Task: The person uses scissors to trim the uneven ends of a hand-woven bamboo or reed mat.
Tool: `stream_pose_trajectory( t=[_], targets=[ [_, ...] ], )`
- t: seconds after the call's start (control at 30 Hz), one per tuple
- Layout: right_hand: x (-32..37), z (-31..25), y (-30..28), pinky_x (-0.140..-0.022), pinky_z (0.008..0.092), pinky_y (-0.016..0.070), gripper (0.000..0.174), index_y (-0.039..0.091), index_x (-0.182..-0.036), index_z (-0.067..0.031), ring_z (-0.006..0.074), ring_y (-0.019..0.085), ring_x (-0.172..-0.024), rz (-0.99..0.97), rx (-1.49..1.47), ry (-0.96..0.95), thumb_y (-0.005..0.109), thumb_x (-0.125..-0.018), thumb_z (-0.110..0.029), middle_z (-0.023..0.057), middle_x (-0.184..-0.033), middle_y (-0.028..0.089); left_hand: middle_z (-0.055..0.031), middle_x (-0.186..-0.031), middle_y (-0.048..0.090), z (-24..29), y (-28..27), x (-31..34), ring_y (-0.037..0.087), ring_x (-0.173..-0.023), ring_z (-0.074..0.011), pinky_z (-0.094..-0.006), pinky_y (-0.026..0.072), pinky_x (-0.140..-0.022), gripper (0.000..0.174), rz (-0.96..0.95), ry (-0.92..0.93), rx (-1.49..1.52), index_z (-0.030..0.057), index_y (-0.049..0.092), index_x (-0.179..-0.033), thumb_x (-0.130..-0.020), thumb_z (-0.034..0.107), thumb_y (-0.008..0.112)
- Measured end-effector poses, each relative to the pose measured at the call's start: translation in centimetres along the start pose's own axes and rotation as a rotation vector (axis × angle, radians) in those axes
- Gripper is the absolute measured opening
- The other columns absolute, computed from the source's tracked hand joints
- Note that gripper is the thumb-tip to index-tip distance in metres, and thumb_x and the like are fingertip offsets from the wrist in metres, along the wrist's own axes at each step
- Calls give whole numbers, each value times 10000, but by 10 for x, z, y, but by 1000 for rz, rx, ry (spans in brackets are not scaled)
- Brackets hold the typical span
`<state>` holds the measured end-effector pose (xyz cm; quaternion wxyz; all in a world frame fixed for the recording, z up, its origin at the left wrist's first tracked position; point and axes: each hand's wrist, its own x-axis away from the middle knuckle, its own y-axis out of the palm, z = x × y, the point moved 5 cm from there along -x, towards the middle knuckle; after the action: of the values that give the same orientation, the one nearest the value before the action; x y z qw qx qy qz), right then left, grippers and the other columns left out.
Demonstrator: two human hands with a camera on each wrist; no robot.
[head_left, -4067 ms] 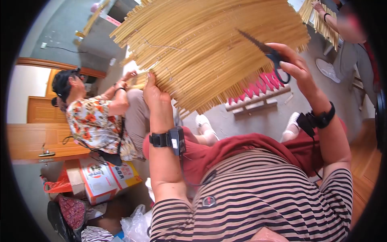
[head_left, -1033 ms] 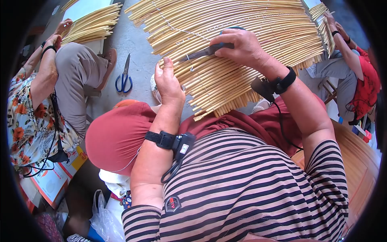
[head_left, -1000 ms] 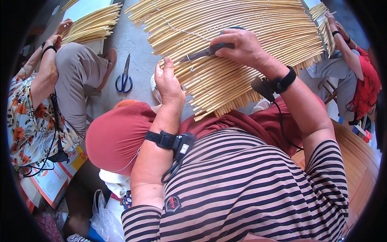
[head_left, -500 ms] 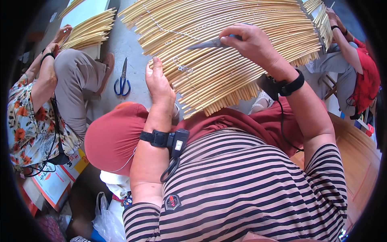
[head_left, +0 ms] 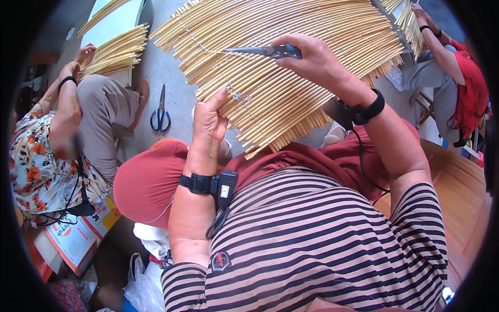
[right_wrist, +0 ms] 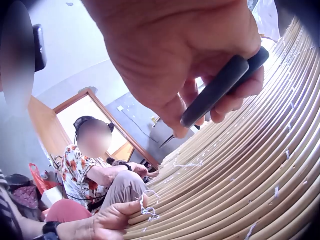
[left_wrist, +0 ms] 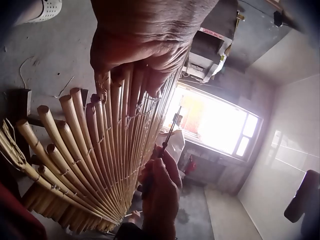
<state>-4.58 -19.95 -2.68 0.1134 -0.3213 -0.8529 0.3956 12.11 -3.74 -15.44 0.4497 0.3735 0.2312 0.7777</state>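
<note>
A large mat of thin straw-coloured sticks (head_left: pixel 312 31), bound with rows of white string, spreads before me in the head view. My left hand (head_left: pixel 210 117) grips its near left edge, thumb on top and the other fingers hidden beneath. Beside that thumb lies a white string knot with loose ends (head_left: pixel 240 97), also visible as a string tangle (right_wrist: pixel 149 206) in the right wrist view. Above the mat, my right hand (head_left: pixel 319 60) holds dark-handled scissors (head_left: pixel 254 51), their blades pointing left and close together. Fingers curl round the scissors' handles (right_wrist: pixel 215 92) in the right wrist view.
A second pair of scissors (head_left: pixel 160 112) lies on the floor to the left. One person in a flowered shirt (head_left: pixel 39 161) sits at left by a bundle of sticks (head_left: pixel 117 52). Another person in red (head_left: pixel 470 93) sits at right. A printed carton (head_left: pixel 73 242) stands lower left.
The mat has come down and nearer since the oldest frame. From beside my left thumb, the scissors have lifted up and away, leaving the knot's loose ends in view. My left hand keeps the edge.
</note>
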Motion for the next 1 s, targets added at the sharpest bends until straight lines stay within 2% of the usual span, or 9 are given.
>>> stream_pose_trajectory(
  t=[0.2,0.33,0.37,0.47,0.63,0.77,0.87,0.9,1.0],
  targets=[
    [13,2,-13,-716,326,515,330,675,-1121,-75,182,647,-788,59,-120,23,712,-838,-240,86,-853,667,-156,-1203,644,8,14,12,648,-1081,-287,-451,552,-930,455,-184,4,77,-15,526,-1282,-866,54,698],
    [28,3,-23,-728,265,506,328,652,-1154,-45,99,607,-817,35,-147,117,718,-849,-146,32,-890,648,-141,-1204,639,-10,7,7,644,-1085,-276,-431,541,-935,467,-176,-21,-52,-10,512,-1301,-862,12,672],
    [34,5,-27,-709,261,503,331,657,-1150,-40,94,607,-806,47,-151,115,725,-844,-147,32,-876,640,-140,-1169,650,-13,3,5,654,-1051,-282,-423,546,-924,466,-128,34,-64,-16,526,-1285,-838,-24,657],
    [52,14,-38,-680,321,508,329,686,-1119,-84,175,635,-747,149,-209,80,724,-819,-215,86,-802,643,-128,-1141,655,-4,10,11,661,-1009,-260,-389,542,-923,437,-99,116,-40,-28,549,-1243,-817,-64,641],
    [83,13,-79,-727,284,516,316,683,-1128,-77,139,640,-774,304,-257,57,720,-821,-147,72,-853,670,-145,-1172,639,5,27,25,635,-1071,-291,-439,533,-957,489,-103,197,-43,-7,560,-1249,-767,-68,612],
    [104,24,-107,-754,260,516,351,665,-1156,-52,112,635,-805,461,-325,-67,726,-817,-119,46,-910,689,-164,-1168,642,25,55,37,652,-1044,-305,-436,556,-923,477,-154,258,-51,-8,561,-1252,-779,-49,602],
    [116,22,-127,-762,247,508,352,661,-1161,-44,83,621,-841,584,-411,-135,724,-817,-87,30,-947,688,-157,-1130,652,55,79,42,663,-1012,-306,-434,571,-888,478,-139,413,-34,0,552,-1261,-787,-24,608],
    [121,27,-132,-773,229,495,356,649,-1175,-30,69,605,-875,577,-457,-80,716,-826,-56,11,-981,677,-160,-1108,663,68,83,42,673,-990,-299,-432,579,-869,445,-169,477,-55,-10,569,-1227,-784,-9,617],
    [130,28,-149,-785,215,478,362,633,-1195,-20,70,596,-888,669,-568,-128,707,-842,-47,5,-1006,662,-153,-1111,668,116,101,52,676,-995,-279,-439,580,-878,420,-196,608,-106,-3,590,-1194,-779,-62,594]
  ],
)
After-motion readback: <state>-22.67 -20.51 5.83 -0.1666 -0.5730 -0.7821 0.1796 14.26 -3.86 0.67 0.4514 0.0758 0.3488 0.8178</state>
